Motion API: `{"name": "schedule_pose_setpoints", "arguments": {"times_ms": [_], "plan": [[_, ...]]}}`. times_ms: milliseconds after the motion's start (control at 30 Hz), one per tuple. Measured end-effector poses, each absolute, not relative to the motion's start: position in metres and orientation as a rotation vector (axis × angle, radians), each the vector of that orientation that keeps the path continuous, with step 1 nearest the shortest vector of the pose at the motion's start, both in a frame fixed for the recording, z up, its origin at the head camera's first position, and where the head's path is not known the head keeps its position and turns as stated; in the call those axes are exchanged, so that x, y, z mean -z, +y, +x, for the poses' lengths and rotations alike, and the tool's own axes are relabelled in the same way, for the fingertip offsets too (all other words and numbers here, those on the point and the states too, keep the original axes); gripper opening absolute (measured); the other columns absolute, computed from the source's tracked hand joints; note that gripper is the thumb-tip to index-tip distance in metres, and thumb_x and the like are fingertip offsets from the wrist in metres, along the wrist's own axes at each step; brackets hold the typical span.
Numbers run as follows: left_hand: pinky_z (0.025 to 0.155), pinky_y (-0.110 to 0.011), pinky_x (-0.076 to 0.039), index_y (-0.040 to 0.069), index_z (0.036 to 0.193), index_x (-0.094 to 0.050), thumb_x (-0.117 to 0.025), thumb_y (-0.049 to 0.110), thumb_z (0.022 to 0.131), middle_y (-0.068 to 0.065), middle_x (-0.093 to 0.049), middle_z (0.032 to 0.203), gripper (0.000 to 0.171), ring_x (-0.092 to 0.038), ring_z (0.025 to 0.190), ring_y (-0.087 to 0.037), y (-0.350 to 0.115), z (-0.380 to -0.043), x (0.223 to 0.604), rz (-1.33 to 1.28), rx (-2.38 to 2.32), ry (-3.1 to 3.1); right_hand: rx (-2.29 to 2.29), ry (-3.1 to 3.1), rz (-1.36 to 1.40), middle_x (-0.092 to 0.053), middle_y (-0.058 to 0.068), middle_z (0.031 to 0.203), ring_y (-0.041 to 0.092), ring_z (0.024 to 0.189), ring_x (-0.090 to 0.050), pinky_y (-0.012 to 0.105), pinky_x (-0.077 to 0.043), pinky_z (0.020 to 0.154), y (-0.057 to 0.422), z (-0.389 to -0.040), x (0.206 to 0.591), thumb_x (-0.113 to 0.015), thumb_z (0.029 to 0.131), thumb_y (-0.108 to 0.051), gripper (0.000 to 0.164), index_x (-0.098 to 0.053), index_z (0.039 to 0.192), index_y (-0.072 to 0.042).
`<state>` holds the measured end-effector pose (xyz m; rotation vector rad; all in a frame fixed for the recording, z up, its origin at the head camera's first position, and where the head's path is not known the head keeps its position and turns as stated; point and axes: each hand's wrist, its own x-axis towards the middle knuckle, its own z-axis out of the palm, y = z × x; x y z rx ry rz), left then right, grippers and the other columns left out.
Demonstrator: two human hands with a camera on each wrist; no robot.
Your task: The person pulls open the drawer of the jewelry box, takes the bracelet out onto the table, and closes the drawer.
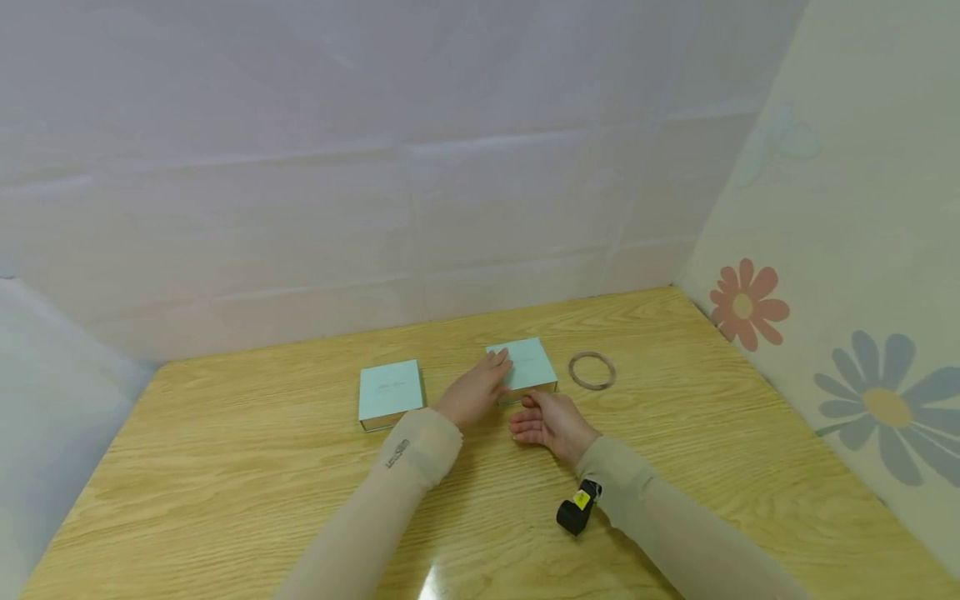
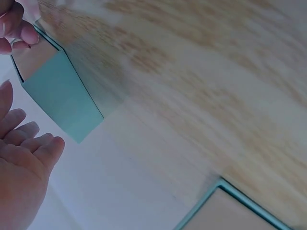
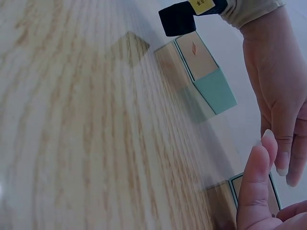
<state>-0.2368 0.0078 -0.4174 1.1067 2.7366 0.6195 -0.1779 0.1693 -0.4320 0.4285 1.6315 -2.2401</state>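
Observation:
Two pale teal boxes with tan front faces sit on the wooden table. My left hand [image 1: 474, 390] lies over the left part of the right box [image 1: 531, 360], its fingers spread and fairly straight across the lid. At that box's front edge is my right hand [image 1: 551, 423], palm turned inward and fingers loosely bent. In the right wrist view, the right thumb and a fingertip [image 3: 259, 160] come close together before the box front; anything between them is hidden. The left box [image 1: 390, 390] stands apart, untouched, with a small orange tab [image 3: 194, 48] on its front.
A thin brownish-pink ring [image 1: 592, 370] lies flat on the table [image 1: 247, 467], right of the right box. A black wrist camera strap [image 1: 577, 510] hangs at my right sleeve. A pale covering [image 1: 360, 217] rises behind, and a flower-printed wall [image 1: 847, 250] stands at the right.

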Motion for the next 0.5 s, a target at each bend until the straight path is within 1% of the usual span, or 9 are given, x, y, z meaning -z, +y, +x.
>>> {"name": "schedule_pose_setpoints", "arguments": {"times_ms": [333, 500], "plan": [[0.115, -0.042, -0.023, -0.006, 0.146, -0.037, -0.049, 0.015, 0.103, -0.02, -0.026, 0.155, 0.05, -0.02, 0.145, -0.034, 0.017, -0.241, 0.417, 1.101, -0.613, 2.728, 2.233, 1.614, 0.45, -0.066, 0.01, 0.077, 0.013, 0.064, -0.066, 0.026, -0.057, 0.061, 0.171, -0.181, 0.432, -0.031, 0.107, -0.014, 0.026, -0.043, 0.116, 0.008], [0.116, -0.042, -0.021, -0.005, 0.147, -0.036, -0.047, 0.017, 0.104, -0.019, -0.025, 0.156, 0.05, -0.018, 0.145, -0.033, 0.02, -0.245, 0.42, 1.074, -0.618, 2.718, 2.228, 1.632, 0.464, -0.066, 0.011, 0.079, 0.013, 0.065, -0.066, 0.026, -0.057, 0.061, 0.17, -0.183, 0.433, -0.031, 0.107, -0.014, 0.029, -0.042, 0.12, 0.011]]}}
